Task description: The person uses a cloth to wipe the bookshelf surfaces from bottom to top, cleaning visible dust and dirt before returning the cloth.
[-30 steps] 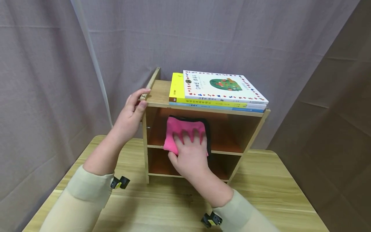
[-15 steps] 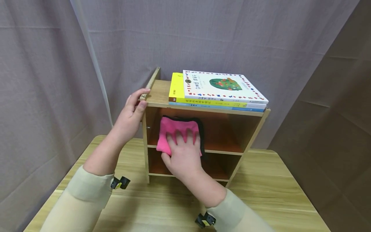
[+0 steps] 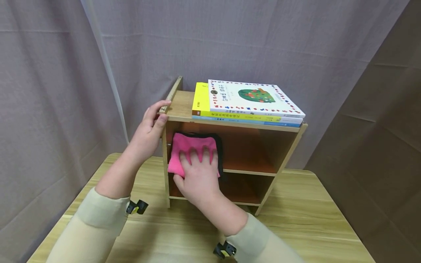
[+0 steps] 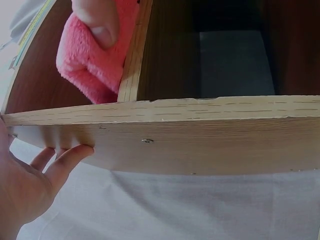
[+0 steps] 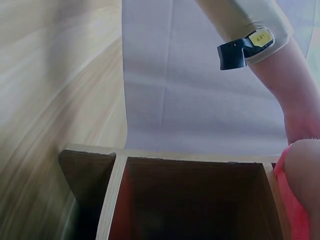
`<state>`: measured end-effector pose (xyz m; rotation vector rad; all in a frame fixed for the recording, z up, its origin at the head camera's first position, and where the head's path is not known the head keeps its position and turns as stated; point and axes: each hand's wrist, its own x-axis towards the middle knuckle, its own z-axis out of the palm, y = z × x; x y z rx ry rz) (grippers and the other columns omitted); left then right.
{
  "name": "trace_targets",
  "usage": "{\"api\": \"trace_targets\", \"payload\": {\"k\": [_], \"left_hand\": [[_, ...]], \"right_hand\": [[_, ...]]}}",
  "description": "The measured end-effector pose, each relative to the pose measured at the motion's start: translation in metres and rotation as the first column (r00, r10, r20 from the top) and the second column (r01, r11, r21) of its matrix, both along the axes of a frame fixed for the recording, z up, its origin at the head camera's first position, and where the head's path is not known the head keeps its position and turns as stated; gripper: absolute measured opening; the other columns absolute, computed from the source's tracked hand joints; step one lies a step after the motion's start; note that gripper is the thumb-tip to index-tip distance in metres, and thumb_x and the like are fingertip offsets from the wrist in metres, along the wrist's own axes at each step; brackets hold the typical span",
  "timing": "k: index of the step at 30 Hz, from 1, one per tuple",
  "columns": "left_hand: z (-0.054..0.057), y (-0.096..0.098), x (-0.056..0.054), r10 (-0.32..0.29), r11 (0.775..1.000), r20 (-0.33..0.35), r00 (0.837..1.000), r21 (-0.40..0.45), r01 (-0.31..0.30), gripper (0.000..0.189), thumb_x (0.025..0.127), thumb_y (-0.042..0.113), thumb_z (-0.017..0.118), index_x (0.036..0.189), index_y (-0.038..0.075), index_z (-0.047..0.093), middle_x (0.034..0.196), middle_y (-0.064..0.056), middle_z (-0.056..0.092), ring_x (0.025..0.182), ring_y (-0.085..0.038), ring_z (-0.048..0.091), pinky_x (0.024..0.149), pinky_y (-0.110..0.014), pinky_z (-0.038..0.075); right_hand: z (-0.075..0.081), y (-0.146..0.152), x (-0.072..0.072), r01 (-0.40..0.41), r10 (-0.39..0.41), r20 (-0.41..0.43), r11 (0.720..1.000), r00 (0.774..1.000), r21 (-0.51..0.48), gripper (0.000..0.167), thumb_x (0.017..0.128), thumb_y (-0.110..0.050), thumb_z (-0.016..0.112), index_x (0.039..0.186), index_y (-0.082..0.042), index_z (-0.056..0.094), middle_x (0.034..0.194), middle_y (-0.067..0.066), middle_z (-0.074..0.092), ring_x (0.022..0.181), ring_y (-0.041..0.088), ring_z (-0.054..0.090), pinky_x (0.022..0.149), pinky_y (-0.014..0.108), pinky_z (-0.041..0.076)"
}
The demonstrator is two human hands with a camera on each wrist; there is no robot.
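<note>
A small wooden bookshelf [image 3: 250, 172] stands on the table. My left hand [image 3: 146, 137] holds the top of its left side panel, the thumb at the front edge and a finger over the top. In the left wrist view, fingers of this hand touch the panel's outer face. A pink cloth [image 3: 189, 140] with a black border lies under my right hand [image 3: 198, 179], at the left of the upper compartment. The right fingers are spread over the cloth and press it. From the left wrist, the pink cloth [image 4: 80, 55] bulges beside the middle shelf board's edge, under the right thumb.
Books are stacked on the shelf's top: a white picture book [image 3: 256, 95] above a yellow book [image 3: 200, 96], with a blue spine [image 3: 286, 124] underneath. The wood-grain table [image 3: 306, 204] surrounds the shelf. A grey curtain [image 3: 230, 40] hangs close behind it.
My right hand has slid left with the pink cloth, up to the compartment's left side wall. The left hand, the bookshelf and the books have stayed in place.
</note>
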<state>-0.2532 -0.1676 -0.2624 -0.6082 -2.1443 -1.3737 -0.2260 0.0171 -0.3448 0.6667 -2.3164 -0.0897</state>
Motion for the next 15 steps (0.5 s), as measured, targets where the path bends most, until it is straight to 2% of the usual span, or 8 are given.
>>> {"api": "trace_targets", "payload": {"k": [10, 15], "left_hand": [[-0.0007, 0.0007, 0.0004, 0.001, 1.000, 0.001, 1.000, -0.001, -0.001, 0.047, 0.105, 0.048, 0.039, 0.147, 0.027, 0.042, 0.130, -0.015, 0.039, 0.111, -0.027, 0.047, 0.098, -0.049, 0.038], [-0.0009, 0.0002, 0.0001, -0.001, 1.000, -0.002, 1.000, 0.004, 0.001, 0.049, 0.104, 0.049, 0.039, 0.147, 0.027, 0.042, 0.131, -0.015, 0.039, 0.113, -0.026, 0.047, 0.099, -0.049, 0.038]], "right_hand": [[0.0000, -0.0101, 0.0018, 0.017, -0.017, 0.000, 1.000, 1.000, 0.018, 0.061, 0.089, -0.057, 0.056, 0.139, -0.023, 0.055, 0.131, 0.010, 0.053, 0.127, 0.042, 0.041, 0.105, 0.066, 0.027], [0.0025, -0.0110, 0.0028, 0.021, -0.021, -0.008, 1.000, 1.000, 0.023, 0.065, 0.086, -0.060, 0.061, 0.137, -0.021, 0.055, 0.128, 0.010, 0.055, 0.125, 0.041, 0.043, 0.103, 0.066, 0.029]]}}
